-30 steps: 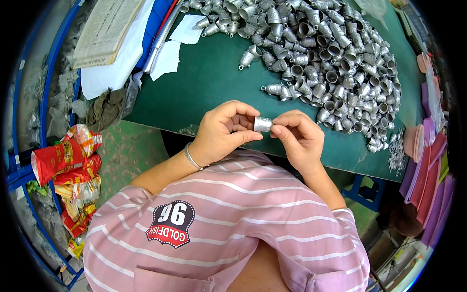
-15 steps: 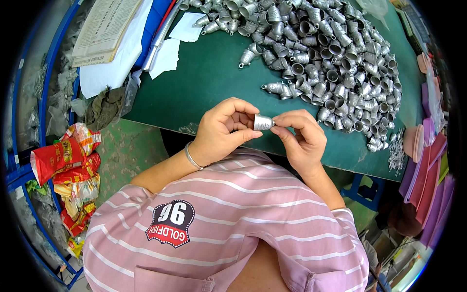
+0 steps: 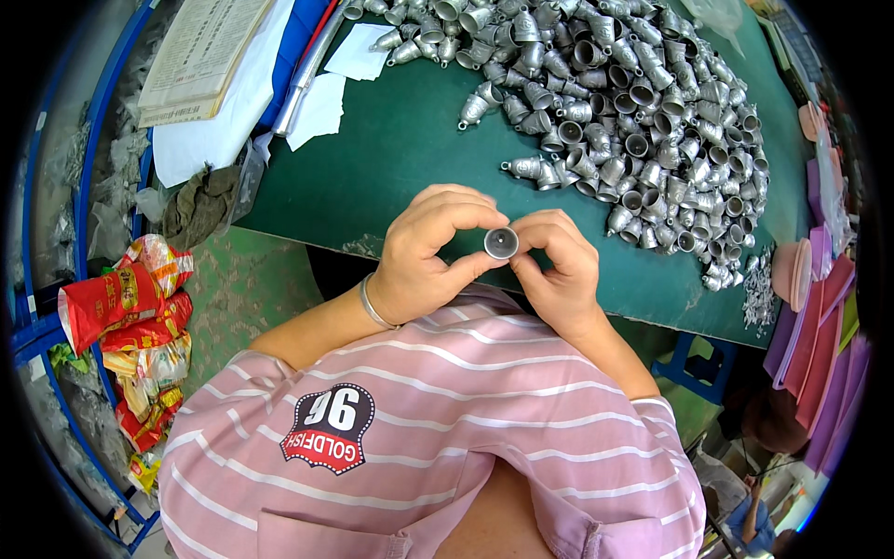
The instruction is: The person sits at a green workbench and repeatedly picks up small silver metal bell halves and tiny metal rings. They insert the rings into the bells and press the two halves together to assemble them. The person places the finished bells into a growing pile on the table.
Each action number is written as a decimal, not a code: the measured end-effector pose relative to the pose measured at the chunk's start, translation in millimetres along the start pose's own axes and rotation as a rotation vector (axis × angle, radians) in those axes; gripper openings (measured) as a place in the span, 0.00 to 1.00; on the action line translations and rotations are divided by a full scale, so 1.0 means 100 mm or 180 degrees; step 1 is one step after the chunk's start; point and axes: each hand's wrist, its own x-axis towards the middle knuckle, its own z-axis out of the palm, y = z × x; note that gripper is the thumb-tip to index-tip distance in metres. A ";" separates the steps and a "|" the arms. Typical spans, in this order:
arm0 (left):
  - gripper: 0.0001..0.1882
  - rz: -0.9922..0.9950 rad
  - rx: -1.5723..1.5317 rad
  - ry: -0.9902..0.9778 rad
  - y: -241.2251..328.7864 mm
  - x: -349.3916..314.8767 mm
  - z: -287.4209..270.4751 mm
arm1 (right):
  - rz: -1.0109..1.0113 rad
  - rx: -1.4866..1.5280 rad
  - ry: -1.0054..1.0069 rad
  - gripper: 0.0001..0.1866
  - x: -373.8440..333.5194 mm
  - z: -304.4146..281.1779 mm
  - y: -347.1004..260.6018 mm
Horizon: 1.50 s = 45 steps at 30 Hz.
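Observation:
A small silver metal bell [image 3: 501,243] is held over the table's near edge, its open mouth turned up so the hollow inside shows. My left hand [image 3: 430,244] pinches its rim from the left between thumb and fingers. From the right, the thumb and fingertips of my right hand [image 3: 562,265] are closed at the bell's side; its far end is hidden behind the rim. Beyond my hands a big heap of similar silver bells [image 3: 636,145] covers the back right of the green table [image 3: 391,149]. A few bells lie at the heap's near left side, such as one bell [image 3: 480,104].
Tiny metal pieces [image 3: 760,293] lie by the right table edge. Papers [image 3: 200,61] and a dark cloth [image 3: 201,207] are at the left. Red packets [image 3: 114,303] hang by a blue rack [image 3: 84,140]. A blue stool [image 3: 697,366] stands right, near pink and purple sheets [image 3: 824,321].
The bell has turned from lying sideways, its outer wall showing, to mouth-up. My right hand has shifted slightly left, and both hands keep hold of the bell.

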 end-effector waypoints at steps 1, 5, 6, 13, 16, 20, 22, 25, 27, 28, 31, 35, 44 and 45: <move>0.16 0.0087 -0.0036 0.0032 -0.03 -0.01 0.00 | -0.0067 -0.0152 -0.0064 0.10 0.02 -0.01 0.00; 0.16 -0.1268 -0.2315 0.0641 0.01 -0.06 0.05 | -0.0335 -0.1535 0.0165 0.11 0.18 -0.19 0.17; 0.14 -0.1480 -0.2447 0.0680 -0.02 -0.06 0.04 | -0.0355 -0.1621 0.0164 0.12 0.23 -0.19 0.19; 0.05 -0.2580 -0.3097 0.0379 -0.19 -0.07 -0.08 | -0.0522 -0.2299 -0.0133 0.16 0.39 0.02 0.26; 0.10 -0.2545 -0.2266 0.0323 -0.10 -0.06 -0.04 | -0.0105 -0.1584 -0.0208 0.16 0.36 -0.01 0.12; 0.16 -0.1966 -0.1513 0.0123 -0.13 -0.08 0.04 | 0.1092 0.1270 -0.0139 0.12 0.22 -0.01 0.05; 0.19 -0.1821 -0.1407 -0.0088 -0.11 -0.07 0.04 | 0.1612 0.2679 0.0100 0.09 0.18 0.00 -0.02; 0.19 -0.1739 -0.1458 0.0101 -0.03 -0.03 0.05 | 0.2054 0.2605 -0.0025 0.09 0.11 -0.07 -0.01; 0.18 -0.1589 -0.1226 -0.0066 -0.08 -0.04 0.03 | 0.2145 0.2516 0.0016 0.09 0.11 -0.06 -0.03; 0.17 -0.1511 -0.1111 -0.0156 -0.09 -0.04 0.03 | 0.2189 0.2471 0.0043 0.09 0.10 -0.06 -0.04; 0.15 -0.1987 -0.1291 -0.0171 0.00 0.01 0.01 | 0.2237 0.2345 0.0148 0.07 0.08 -0.06 -0.05; 0.12 -0.2692 -0.2071 -0.0301 -0.02 0.01 -0.01 | 0.2204 0.2161 0.0219 0.07 0.05 -0.08 -0.03; 0.13 -0.3068 -0.3090 -0.0490 -0.08 -0.03 0.00 | 0.2339 0.2056 0.0337 0.09 0.12 -0.09 -0.07; 0.14 -0.3067 -0.3084 -0.0508 -0.09 -0.03 0.00 | 0.2354 0.2052 0.0327 0.08 0.12 -0.09 -0.06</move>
